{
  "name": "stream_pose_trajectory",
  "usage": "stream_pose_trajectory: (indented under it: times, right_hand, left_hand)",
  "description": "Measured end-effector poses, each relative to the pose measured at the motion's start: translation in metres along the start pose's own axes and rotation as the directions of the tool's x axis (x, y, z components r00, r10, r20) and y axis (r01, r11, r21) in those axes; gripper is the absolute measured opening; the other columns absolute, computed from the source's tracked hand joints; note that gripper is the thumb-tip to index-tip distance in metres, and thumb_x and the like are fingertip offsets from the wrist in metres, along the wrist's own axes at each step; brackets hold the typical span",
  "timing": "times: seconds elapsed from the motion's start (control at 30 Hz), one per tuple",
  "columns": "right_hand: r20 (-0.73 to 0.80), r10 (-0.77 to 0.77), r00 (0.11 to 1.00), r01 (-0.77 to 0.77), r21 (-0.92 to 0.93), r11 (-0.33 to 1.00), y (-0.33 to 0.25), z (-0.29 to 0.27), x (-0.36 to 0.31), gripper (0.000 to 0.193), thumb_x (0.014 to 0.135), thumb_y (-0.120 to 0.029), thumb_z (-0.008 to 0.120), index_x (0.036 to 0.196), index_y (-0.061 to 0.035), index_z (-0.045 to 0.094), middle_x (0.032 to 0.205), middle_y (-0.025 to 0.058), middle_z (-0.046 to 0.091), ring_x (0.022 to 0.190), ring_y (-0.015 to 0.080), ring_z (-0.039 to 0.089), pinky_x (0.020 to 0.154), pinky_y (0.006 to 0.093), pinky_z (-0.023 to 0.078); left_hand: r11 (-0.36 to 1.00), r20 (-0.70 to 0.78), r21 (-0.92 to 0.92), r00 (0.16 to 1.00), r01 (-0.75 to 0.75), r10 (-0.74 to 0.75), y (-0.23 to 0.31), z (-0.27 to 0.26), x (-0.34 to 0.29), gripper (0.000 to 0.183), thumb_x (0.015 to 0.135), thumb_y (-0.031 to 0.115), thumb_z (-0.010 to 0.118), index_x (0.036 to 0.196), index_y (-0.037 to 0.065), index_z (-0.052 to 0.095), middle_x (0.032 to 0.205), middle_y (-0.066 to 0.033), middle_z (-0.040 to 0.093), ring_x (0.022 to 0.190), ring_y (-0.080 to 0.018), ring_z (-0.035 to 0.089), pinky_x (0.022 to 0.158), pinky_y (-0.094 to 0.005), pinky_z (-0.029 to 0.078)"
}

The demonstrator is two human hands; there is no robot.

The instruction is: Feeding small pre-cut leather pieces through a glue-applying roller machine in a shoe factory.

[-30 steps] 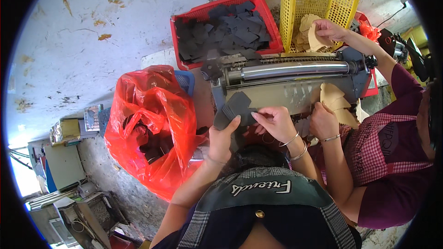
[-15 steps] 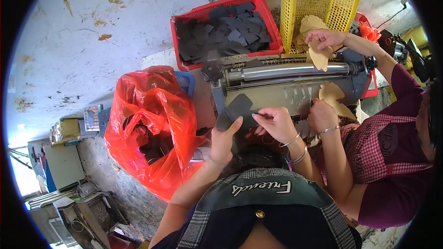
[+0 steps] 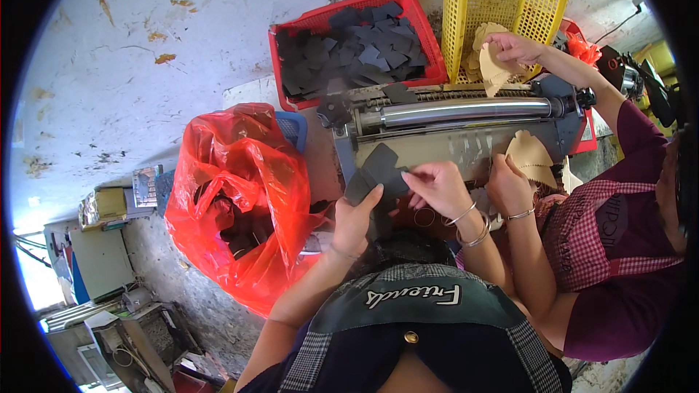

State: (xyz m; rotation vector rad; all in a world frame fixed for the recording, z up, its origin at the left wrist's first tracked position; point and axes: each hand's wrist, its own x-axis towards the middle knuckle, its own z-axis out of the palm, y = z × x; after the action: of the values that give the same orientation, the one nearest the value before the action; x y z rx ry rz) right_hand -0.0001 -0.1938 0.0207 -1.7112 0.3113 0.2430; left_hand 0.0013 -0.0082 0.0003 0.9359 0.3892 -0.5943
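Note:
My left hand [image 3: 354,220] is closed on a small fanned stack of flat dark grey pieces [image 3: 380,165], thumb on top. Beside it, my right hand [image 3: 443,191] pinches the edge of a dark grey piece [image 3: 394,183] at the right side of that stack. Both hands are at the near edge of a machine with a shiny steel roller [image 3: 466,110]. Close to my left wrist stands a red plastic bag [image 3: 247,167] with dark contents showing through its opening.
Behind the machine sits a red basket [image 3: 431,47] heaped with dark grey pieces. A yellow basket [image 3: 456,14] holds tan pieces. At the right, a co-worker's hands [image 3: 510,188] hold scalloped tan pieces [image 3: 530,156] near the roller. A blue basket [image 3: 293,129] is behind the bag.
My right hand has shifted slightly right, and the dark pieces are spread differently. The co-worker's far hand has lifted a tan piece a little up and left; the near hand's tan pieces have turned.

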Motion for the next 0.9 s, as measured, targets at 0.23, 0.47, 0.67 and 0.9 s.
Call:
stream_pose_trajectory:
  times: [0.23, 0.47, 0.67, 0.9]
  right_hand:
    - [0.148, 0.108, 0.983, -0.123, 0.094, 0.988, 0.012, -0.01, 0.006, 0.025, 0.092, -0.01, 0.056, 0.077, 0.0093, 0.06, 0.066, 0.0128, 0.064, 0.054, 0.0166, 0.066, 0.045, 0.0249, 0.053]
    - [-0.099, -0.028, 0.995, 0.031, 0.029, 0.999, 0.015, -0.001, 0.014, 0.028, 0.093, -0.018, 0.057, 0.083, 0.0081, 0.061, 0.068, 0.0112, 0.064, 0.051, 0.0158, 0.064, 0.043, 0.0239, 0.051]
    - [-0.175, 0.046, 0.984, -0.033, 0.08, 0.996, 0.019, -0.014, 0.018, 0.027, 0.093, -0.017, 0.059, 0.083, 0.0086, 0.061, 0.067, 0.0111, 0.064, 0.051, 0.0159, 0.064, 0.043, 0.0246, 0.052]
    - [0.13, 0.088, 0.988, -0.098, 0.074, 0.993, 0.0, 0.0, 0.004, 0.027, 0.09, -0.016, 0.061, 0.08, 0.0091, 0.061, 0.064, 0.0122, 0.063, 0.049, 0.0159, 0.063, 0.041, 0.0252, 0.051]
  left_hand:
    - [1.0, 0.021, 0.029, 1.0, 0.007, -0.008, 0.007, 0.002, -0.004, 0.024, 0.091, 0.004, 0.057, 0.113, -0.004, 0.056, 0.099, -0.0128, 0.064, 0.082, -0.023, 0.066, 0.066, -0.035, 0.059]
    - [1.0, -0.01, 0.007, 1.0, -0.02, 0.02, 0.002, 0.0, 0.0, 0.023, 0.09, 0.003, 0.057, 0.112, -0.005, 0.056, 0.098, -0.0132, 0.064, 0.08, -0.0224, 0.066, 0.066, -0.035, 0.059]
    - [0.997, -0.03, 0.069, 0.999, -0.02, 0.022, 0.007, 0.009, -0.004, 0.023, 0.09, 0.004, 0.058, 0.111, -0.003, 0.057, 0.097, -0.0113, 0.065, 0.078, -0.0201, 0.065, 0.064, -0.0328, 0.058]
    - [0.991, -0.055, 0.131, 0.998, -0.013, 0.02, 0.004, 0.005, -0.001, 0.021, 0.09, 0.006, 0.059, 0.109, -0.002, 0.058, 0.094, -0.0106, 0.065, 0.076, -0.0182, 0.065, 0.063, -0.032, 0.057]
